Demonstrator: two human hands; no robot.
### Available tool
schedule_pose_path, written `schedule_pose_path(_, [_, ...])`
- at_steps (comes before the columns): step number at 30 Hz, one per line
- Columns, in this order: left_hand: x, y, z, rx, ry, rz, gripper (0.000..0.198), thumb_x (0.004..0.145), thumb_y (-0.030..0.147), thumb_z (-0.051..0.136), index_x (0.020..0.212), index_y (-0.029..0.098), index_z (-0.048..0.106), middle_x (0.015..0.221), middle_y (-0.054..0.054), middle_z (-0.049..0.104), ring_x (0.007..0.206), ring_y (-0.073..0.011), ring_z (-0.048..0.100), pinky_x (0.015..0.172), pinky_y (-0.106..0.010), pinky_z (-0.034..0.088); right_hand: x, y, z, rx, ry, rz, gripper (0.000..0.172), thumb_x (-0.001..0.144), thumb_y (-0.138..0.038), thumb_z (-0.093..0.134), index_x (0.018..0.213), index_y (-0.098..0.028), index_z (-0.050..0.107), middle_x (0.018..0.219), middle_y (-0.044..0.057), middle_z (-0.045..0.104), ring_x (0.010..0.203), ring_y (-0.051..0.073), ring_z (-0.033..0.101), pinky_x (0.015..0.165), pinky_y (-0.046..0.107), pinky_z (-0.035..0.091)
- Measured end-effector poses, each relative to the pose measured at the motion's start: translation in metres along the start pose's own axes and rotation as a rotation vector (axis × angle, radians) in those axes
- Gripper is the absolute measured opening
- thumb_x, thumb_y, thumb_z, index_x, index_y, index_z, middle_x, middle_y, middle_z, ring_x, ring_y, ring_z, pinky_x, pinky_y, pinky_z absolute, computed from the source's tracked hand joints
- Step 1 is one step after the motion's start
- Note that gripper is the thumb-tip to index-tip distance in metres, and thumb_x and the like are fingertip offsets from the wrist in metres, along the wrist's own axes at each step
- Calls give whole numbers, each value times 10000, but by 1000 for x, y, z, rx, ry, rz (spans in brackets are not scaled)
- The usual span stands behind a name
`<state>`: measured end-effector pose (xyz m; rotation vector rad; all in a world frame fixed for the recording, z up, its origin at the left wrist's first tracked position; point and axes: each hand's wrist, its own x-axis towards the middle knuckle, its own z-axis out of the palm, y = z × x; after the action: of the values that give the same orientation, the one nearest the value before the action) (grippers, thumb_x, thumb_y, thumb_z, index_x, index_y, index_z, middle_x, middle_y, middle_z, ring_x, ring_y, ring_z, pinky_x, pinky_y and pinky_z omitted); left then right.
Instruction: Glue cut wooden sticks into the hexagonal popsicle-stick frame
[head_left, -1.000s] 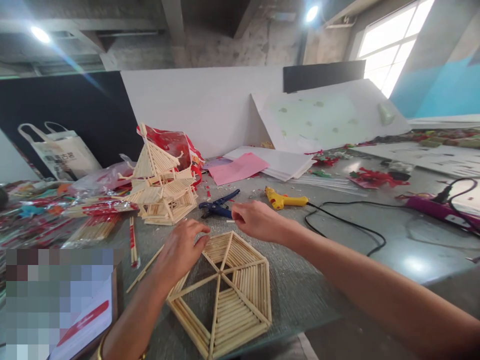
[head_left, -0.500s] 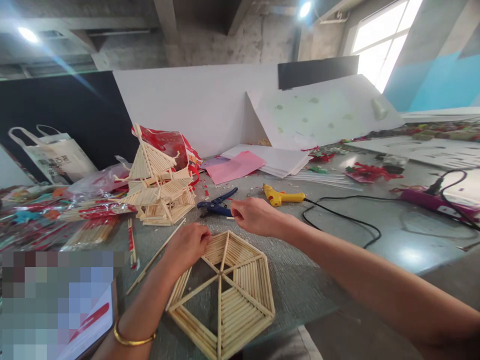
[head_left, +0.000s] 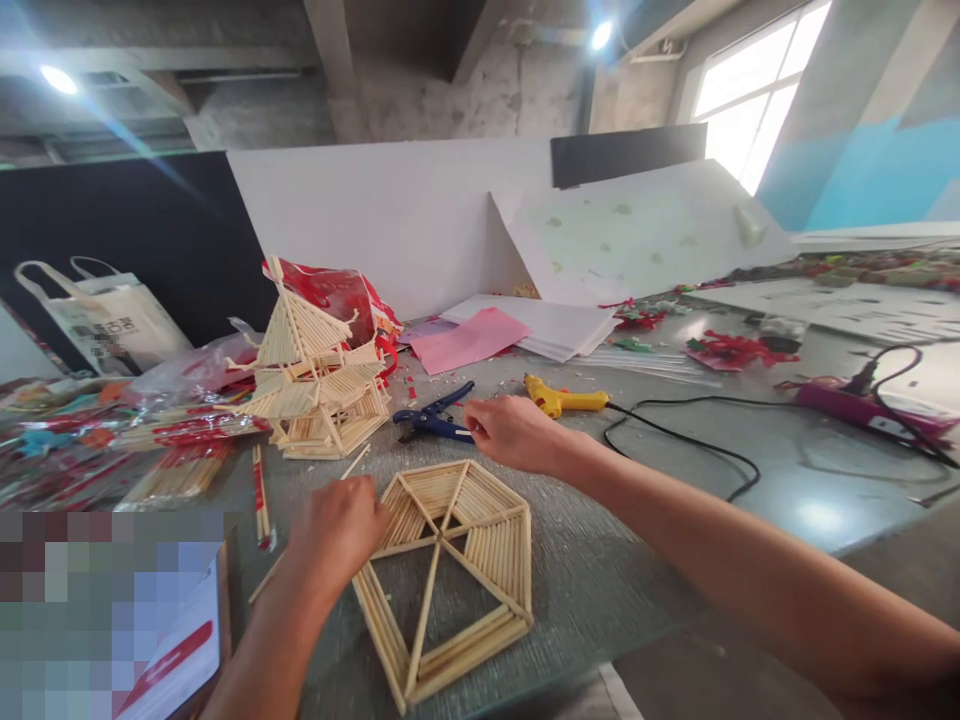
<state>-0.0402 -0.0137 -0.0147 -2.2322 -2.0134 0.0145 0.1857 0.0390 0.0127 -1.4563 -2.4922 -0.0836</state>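
A flat hexagon frame [head_left: 450, 560] made of thin wooden sticks lies on the grey table in front of me. My left hand [head_left: 337, 530] grips its left edge, fingers curled round the sticks. My right hand [head_left: 510, 432] hovers just behind the hexagon, fingers pinched together, right beside the blue-handled pliers [head_left: 433, 416]. What the pinch holds is too small to make out. A long loose stick [head_left: 311, 525] lies under my left hand.
A stick pagoda model [head_left: 315, 375] stands at the back left with a red bag behind it. A yellow glue gun [head_left: 564, 398] with a black cord [head_left: 690, 445] lies to the right. Packs of sticks [head_left: 180, 470], pink paper [head_left: 469, 338] and white boards fill the back.
The hexagon has been turned and pulled slightly left by my left hand, which slid down and left. My right hand stays near the pliers.
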Motion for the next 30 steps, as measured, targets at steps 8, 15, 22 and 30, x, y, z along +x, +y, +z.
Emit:
schedule_pose_path(8, [-6,0,-6,11,-30,-21,207,753,208,409,759,182,614,784,-109,688,751,-244,643,634,-315,416,3,5,7,3,21,-21,135,772,-181,432,829,-179,555,738,31,626,602,114,497,529,236,226])
schedule_pose_path(15, [-11,-1,-7,-8,-89,-43,194,729,187,395,741,190,589,755,-101,677,749,-269,644,613,-344,426,3,2,3,15,-12,-10,113,792,-186,436,845,-187,535,758,21,627,631,114,508,552,229,239])
schedule_pose_path(22, [-10,-3,-4,-13,-78,-25,189,745,189,382,763,197,570,762,-87,677,761,-264,648,610,-345,421,3,1,1,31,-19,-23,154,786,-183,458,901,-175,560,791,47,640,659,128,518,567,239,243])
schedule_pose_path(30, [-11,-1,-8,-10,-81,-33,204,785,212,376,769,199,579,773,-73,684,762,-243,649,616,-323,411,2,2,3,81,2,-43,235,766,-162,471,962,-156,601,814,72,652,670,138,532,571,244,263])
